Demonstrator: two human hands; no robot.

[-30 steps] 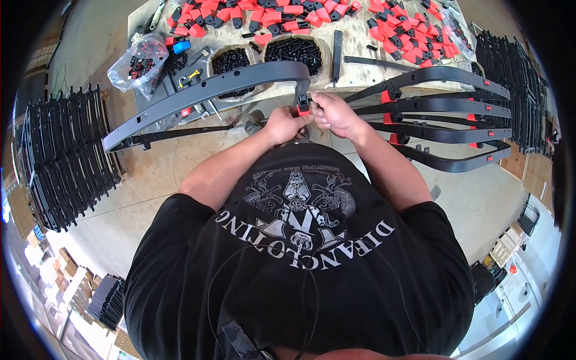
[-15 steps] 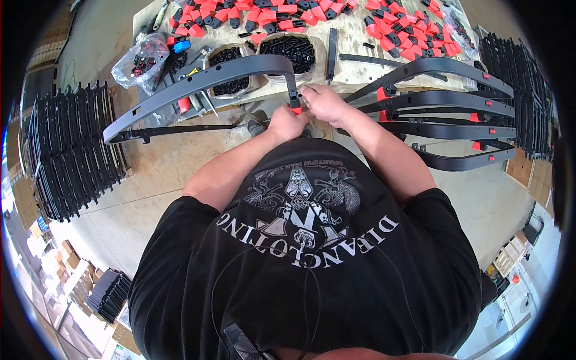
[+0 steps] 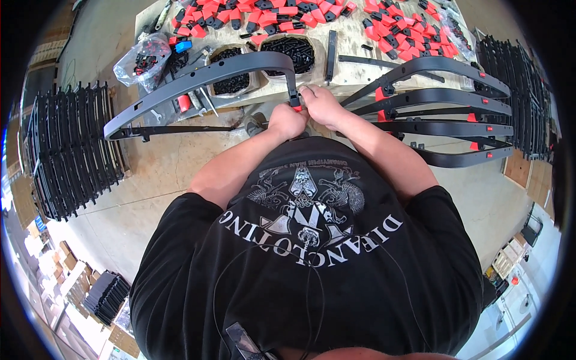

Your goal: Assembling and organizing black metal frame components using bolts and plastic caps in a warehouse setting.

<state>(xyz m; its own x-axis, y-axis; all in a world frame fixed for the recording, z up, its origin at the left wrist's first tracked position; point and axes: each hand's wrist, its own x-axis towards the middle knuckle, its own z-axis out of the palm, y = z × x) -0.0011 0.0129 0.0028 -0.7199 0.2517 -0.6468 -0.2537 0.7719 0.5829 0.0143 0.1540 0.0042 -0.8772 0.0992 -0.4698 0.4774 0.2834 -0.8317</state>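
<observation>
A long curved dark-grey frame arches out to the left, with its bent end in front of my body. At that end sits a small red-and-black plastic piece. My left hand is closed around the frame end, just below the red part. Beside it, my right hand is closed too, its fingertips pressed against the same end. Whatever lies between those right fingers is hidden.
Similar curved frames with red pieces lie at the right. The worktable holds red-and-black pieces, bags of small black parts, a plastic bag and tools. Racks of black parts stand at the left and far right.
My right hand has turned slightly and drawn closer to my left hand at the frame end. The left hand and the frame stay nearly in place.
</observation>
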